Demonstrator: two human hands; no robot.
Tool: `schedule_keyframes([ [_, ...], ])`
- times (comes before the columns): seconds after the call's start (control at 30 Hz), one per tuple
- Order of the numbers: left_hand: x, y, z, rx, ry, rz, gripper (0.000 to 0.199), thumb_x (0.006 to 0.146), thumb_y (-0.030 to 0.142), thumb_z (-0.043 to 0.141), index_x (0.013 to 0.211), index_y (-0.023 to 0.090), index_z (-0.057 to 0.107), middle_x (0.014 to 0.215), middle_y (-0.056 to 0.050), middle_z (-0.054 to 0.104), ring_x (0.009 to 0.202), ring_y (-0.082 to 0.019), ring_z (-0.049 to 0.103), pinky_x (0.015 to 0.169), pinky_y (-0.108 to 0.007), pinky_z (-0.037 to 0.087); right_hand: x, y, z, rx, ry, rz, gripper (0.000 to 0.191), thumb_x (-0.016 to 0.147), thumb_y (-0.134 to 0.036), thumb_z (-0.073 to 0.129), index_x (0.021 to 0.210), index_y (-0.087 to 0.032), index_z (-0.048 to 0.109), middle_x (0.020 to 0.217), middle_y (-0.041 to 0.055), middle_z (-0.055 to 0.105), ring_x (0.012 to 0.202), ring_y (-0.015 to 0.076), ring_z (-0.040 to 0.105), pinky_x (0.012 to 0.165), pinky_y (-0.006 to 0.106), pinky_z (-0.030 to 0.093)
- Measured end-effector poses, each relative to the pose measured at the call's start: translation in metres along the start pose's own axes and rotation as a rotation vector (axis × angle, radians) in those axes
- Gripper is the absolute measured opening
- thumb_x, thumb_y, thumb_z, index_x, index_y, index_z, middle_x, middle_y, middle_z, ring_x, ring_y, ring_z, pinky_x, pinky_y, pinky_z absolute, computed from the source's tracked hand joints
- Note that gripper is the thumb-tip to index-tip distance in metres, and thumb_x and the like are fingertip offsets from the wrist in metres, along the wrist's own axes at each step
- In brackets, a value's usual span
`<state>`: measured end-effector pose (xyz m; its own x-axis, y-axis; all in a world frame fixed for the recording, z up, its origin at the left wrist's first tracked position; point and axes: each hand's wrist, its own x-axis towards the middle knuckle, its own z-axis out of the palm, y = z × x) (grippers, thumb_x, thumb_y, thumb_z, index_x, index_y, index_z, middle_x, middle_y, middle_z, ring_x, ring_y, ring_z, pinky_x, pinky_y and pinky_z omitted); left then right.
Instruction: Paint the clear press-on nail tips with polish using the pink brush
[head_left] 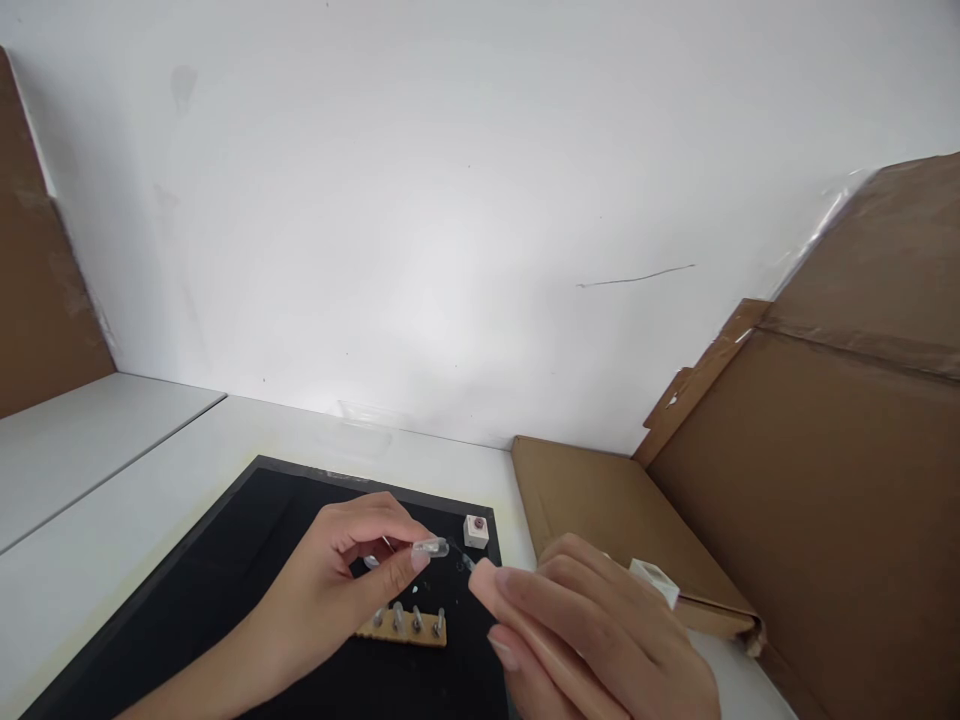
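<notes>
Between its thumb and index finger, my left hand [352,575] pinches a small clear tube [430,548], held sideways over the black mat [285,540]. My right hand [592,630] is wrapped round a pinkish pen-like tool [525,635]. The thin clear tip of that tool points at the tube's right end; whether they touch is too small to tell. Below the hands, a wooden rack [405,628] holds several small clear pieces upright, its left part hidden behind my left hand.
A white block with a dark round spot [475,531] sits at the mat's back right corner. A flat cardboard box [600,500] lies to the right, with a white object [655,580] by my right hand. Taller cardboard [847,430] stands at the right, before a white wall.
</notes>
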<state>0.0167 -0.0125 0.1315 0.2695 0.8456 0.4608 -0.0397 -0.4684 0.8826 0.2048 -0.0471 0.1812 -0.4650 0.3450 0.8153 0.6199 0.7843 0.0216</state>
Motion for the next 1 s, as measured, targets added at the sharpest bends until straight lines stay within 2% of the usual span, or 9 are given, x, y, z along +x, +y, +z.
schedule_keyframes([
  [0.23, 0.0, 0.001, 0.0, 0.105, 0.051, 0.104, 0.015, 0.081, 0.012, 0.062, 0.075, 0.021, 0.073, 0.069, -0.002, 0.065, 0.061, -0.011, 0.059, 0.051, -0.019, 0.045, 0.003, -0.004, 0.008, 0.034, -0.045, 0.019, 0.012, 0.085, -0.009, 0.05, 0.089, -0.017, 0.057, 0.056, -0.0006, 0.059, 0.046, 0.0134, 0.052, 0.046, 0.028, 0.042],
  [0.6, 0.001, -0.001, 0.0, 0.21, 0.115, 0.283, 0.022, 0.08, 0.004, 0.062, 0.085, 0.022, 0.073, 0.071, -0.002, 0.066, 0.064, -0.012, 0.064, 0.054, -0.018, 0.051, 0.003, -0.014, 0.012, 0.102, -0.083, 0.054, 0.014, 0.091, -0.014, 0.045, 0.087, -0.019, 0.058, 0.054, -0.0005, 0.061, 0.05, 0.0154, 0.058, 0.051, 0.028, 0.045],
  [0.87, 0.002, -0.006, 0.0, 0.384, 0.186, 0.451, 0.019, 0.081, 0.003, 0.06, 0.087, 0.016, 0.071, 0.074, -0.006, 0.068, 0.063, -0.014, 0.066, 0.053, -0.018, 0.053, -0.001, -0.004, 0.007, 0.057, -0.068, 0.071, 0.013, 0.091, -0.015, 0.049, 0.1, -0.017, 0.058, 0.059, -0.0001, 0.061, 0.049, 0.0136, 0.053, 0.048, 0.026, 0.043],
  [1.0, 0.001, -0.005, 0.001, 0.451, 0.198, 0.471, 0.017, 0.081, 0.003, 0.059, 0.085, 0.016, 0.069, 0.074, -0.005, 0.067, 0.063, -0.014, 0.066, 0.053, -0.019, 0.054, 0.0, -0.003, 0.012, 0.019, -0.083, 0.041, 0.015, 0.091, -0.015, 0.047, 0.096, -0.016, 0.061, 0.056, -0.001, 0.061, 0.046, 0.0131, 0.053, 0.047, 0.026, 0.043],
])
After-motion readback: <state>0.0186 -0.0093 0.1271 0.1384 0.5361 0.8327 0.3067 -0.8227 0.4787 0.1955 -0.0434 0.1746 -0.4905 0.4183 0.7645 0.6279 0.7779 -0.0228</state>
